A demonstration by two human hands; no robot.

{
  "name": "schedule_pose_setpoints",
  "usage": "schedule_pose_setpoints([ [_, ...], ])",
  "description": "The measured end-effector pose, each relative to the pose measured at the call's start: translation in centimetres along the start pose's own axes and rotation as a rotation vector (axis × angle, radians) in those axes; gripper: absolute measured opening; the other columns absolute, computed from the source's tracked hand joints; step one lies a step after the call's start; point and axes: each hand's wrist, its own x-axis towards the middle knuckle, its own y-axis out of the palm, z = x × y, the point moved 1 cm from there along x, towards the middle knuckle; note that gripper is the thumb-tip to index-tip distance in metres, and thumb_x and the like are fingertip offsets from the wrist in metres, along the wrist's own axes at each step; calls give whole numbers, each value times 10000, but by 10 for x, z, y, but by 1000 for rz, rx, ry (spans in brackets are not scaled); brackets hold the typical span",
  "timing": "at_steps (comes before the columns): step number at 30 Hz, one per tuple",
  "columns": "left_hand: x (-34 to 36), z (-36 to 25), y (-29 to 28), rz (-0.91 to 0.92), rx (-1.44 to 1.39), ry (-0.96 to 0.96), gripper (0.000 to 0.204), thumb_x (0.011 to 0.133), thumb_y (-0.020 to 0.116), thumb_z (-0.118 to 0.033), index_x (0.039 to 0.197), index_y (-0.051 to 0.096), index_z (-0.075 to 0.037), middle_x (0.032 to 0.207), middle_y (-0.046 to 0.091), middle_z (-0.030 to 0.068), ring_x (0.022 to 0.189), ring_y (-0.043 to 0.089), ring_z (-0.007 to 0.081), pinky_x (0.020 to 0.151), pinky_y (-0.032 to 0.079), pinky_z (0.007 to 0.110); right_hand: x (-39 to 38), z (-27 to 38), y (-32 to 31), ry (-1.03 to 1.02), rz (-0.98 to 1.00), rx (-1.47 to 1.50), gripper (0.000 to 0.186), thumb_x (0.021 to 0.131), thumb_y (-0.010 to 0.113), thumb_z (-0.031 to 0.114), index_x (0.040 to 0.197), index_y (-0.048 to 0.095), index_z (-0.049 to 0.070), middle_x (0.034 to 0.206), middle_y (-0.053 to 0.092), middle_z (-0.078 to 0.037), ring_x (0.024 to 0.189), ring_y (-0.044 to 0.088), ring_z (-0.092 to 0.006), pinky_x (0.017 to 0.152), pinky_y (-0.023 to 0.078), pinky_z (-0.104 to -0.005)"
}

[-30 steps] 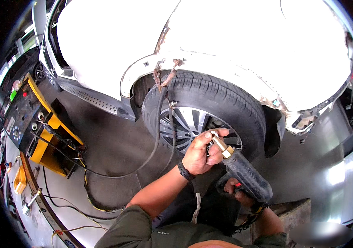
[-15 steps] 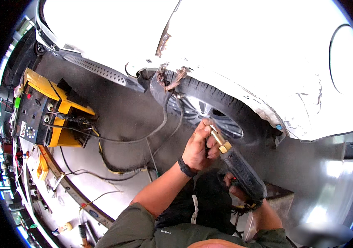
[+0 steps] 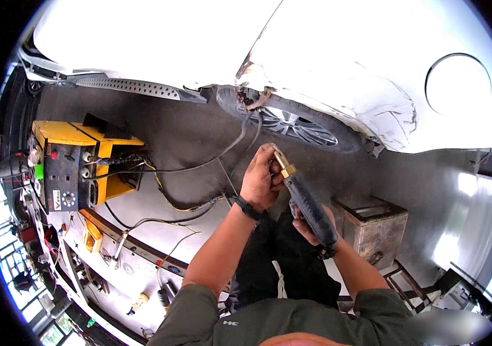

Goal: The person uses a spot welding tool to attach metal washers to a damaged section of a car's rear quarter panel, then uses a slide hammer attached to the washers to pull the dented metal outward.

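Observation:
A dent-puller welding gun [image 3: 314,212] with a long black body lies across my two hands in front of my dark trousers. Its brass collet [image 3: 287,169] points up and left, toward the car. My left hand [image 3: 259,180] pinches the tip end of the collet, thumb and fingers together; a small piece in those fingers is too hidden to name. My right hand [image 3: 306,229] wraps the gun's grip from below, the black body covering part of it. Beyond the hands stands a white car [image 3: 338,69] with creased, scraped panel work above its wheel [image 3: 298,126].
At left sits a yellow and grey welding machine [image 3: 67,164], its cables running across the floor to a clamp [image 3: 253,104] at the wheel arch. A worn box-like stool [image 3: 375,230] stands right of my knees. Tools [image 3: 140,303] lie lower left, beside a curved rail [image 3: 136,245].
My view has swung, so car and machine sit differently in it. The gun has shifted up and left in the picture, both hands still on it. The stool shows more fully.

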Motion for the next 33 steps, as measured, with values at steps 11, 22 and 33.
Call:
schedule_pose_setpoints([
  [11, 12, -31, 4, -207, 75, -35, 244, 1009, 556, -442, 893, 559, -228, 660, 507, -83, 493, 406, 53, 436, 285, 199, 30, 7, 13, 68, 2, 84, 292, 843, 793, 73, 1081, 627, 43, 920, 666, -8, 847, 638, -95, 763, 509, -254],
  [22, 49, -113, 13, -138, 199, 43, 342, 1017, 509, -461, 885, 608, -161, 646, 557, -58, 464, 414, 44, 399, 289, 193, 102, 38, 51, 36, -79, 59, 430, 832, 816, 176, 1195, 639, 28, 1006, 691, -93, 907, 659, -148, 816, 518, -300],
  [33, 88, -163, -10, -69, 395, -87, 251, 1013, 542, -406, 918, 560, -175, 723, 536, -54, 507, 428, 48, 436, 295, 208, 140, 38, 111, -7, -284, 119, 363, 802, 843, 171, 1086, 672, 24, 920, 690, -78, 851, 645, -153, 786, 511, -303],
])
